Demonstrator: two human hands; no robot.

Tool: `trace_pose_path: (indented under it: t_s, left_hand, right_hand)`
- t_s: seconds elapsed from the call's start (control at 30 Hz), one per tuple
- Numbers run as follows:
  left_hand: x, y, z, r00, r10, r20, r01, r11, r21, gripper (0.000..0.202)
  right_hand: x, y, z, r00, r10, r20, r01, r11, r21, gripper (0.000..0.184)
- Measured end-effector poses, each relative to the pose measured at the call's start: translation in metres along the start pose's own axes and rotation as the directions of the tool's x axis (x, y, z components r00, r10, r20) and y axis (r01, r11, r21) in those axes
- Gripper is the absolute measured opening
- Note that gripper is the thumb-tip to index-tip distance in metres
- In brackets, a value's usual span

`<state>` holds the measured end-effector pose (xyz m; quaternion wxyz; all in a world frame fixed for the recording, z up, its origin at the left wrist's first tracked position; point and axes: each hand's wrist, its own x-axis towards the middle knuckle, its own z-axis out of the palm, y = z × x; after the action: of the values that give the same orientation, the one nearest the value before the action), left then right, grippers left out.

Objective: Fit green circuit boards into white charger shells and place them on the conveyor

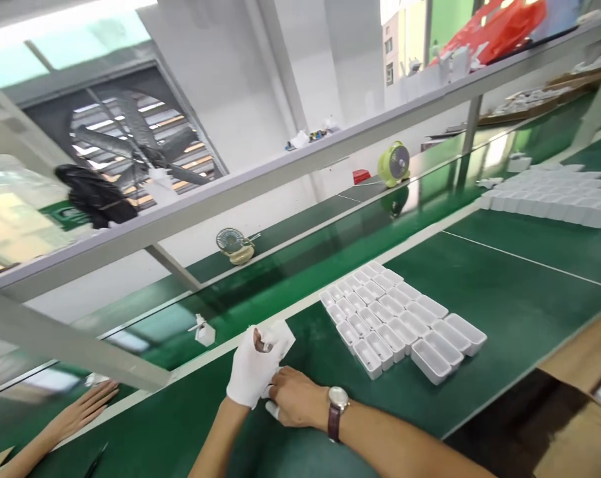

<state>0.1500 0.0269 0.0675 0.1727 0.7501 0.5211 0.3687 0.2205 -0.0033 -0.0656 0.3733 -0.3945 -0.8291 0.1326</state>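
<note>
My left hand (253,368) wears a white glove and is closed around a white box-like piece (284,337). Part of that piece is hidden by the glove, and a dark patch shows at the fingers. My right hand (297,397), bare with a watch (338,398) on its wrist, is bent in against the gloved hand. Its fingers are curled; whatever they grip is hidden. Something white shows below its fingertips. To the right, rows of white open trays (404,312) stand on the green work surface (290,451).
Another person's hand (88,403) lies flat at the left. A dark pen-like object (97,459) is near it. A small white bottle (204,330) and a small fan (234,245) stand behind the ledge. More white trays (554,196) fill the far right. A shelf beam (260,172) crosses above.
</note>
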Motion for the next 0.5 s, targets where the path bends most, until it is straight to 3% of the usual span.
trace_pose_path:
  t_s: [0.13, 0.23, 0.4, 0.5]
  left_hand:
    - [0.003, -0.072, -0.017, 0.994, -0.097, -0.052, 0.097, 0.995, -0.014, 0.031]
    - [-0.007, -0.106, -0.02, 0.996, -0.093, -0.007, 0.091, 0.989, -0.117, 0.024]
    - [-0.024, -0.121, -0.02, 0.991, -0.132, 0.019, 0.133, 0.96, -0.248, 0.041]
    - [-0.032, -0.125, -0.019, 0.99, -0.13, 0.061, 0.143, 0.932, -0.333, 0.057]
  right_hand:
    - [-0.01, 0.005, 0.003, 0.997, 0.018, -0.077, -0.024, 0.997, -0.074, 0.023]
    - [-0.013, 0.008, 0.006, 0.989, 0.077, -0.124, -0.091, 0.99, -0.107, 0.023]
    - [-0.006, 0.005, -0.004, 0.99, 0.137, 0.02, -0.133, 0.981, -0.144, 0.017]
    - [0.003, 0.004, -0.014, 0.974, 0.225, 0.004, -0.222, 0.967, -0.128, 0.028]
